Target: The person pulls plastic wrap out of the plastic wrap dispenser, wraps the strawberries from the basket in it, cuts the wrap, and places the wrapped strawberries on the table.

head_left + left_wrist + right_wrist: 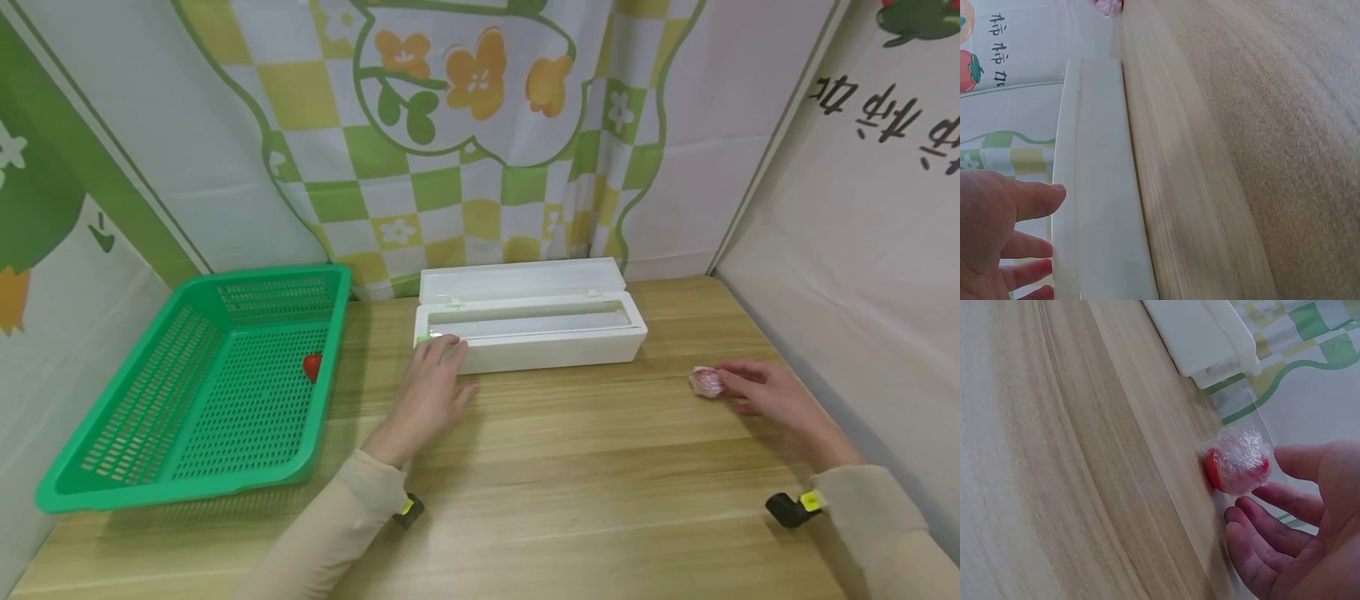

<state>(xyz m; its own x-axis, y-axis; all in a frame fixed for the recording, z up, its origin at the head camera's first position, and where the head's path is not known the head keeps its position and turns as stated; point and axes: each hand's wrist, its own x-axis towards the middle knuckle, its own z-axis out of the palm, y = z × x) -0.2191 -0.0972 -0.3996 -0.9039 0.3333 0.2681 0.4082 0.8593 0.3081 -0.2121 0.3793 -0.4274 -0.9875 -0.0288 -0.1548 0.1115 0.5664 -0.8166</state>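
Note:
A long white box [551, 348] with its lid [525, 279] tilted up stands at the back of the table; it looks like a cling film dispenser. My left hand [429, 390] is at its left front edge, fingers extended at the rim and thumb apart. In the left wrist view the box's front wall [1107, 187] runs past the thumb. On the right, my right hand [768, 400] holds a red roundish thing wrapped in clear film [707, 382] by its edge, between thumb and index finger. In the right wrist view the wrapped red thing [1238, 464] is low at the tabletop.
A green plastic basket [318, 417] stands on the left of the wooden table [570, 483], with a small red thing [312, 367] inside near its right wall. A patterned curtain [480, 183] hangs behind the box. A white printed sheet [862, 275] borders the right side.

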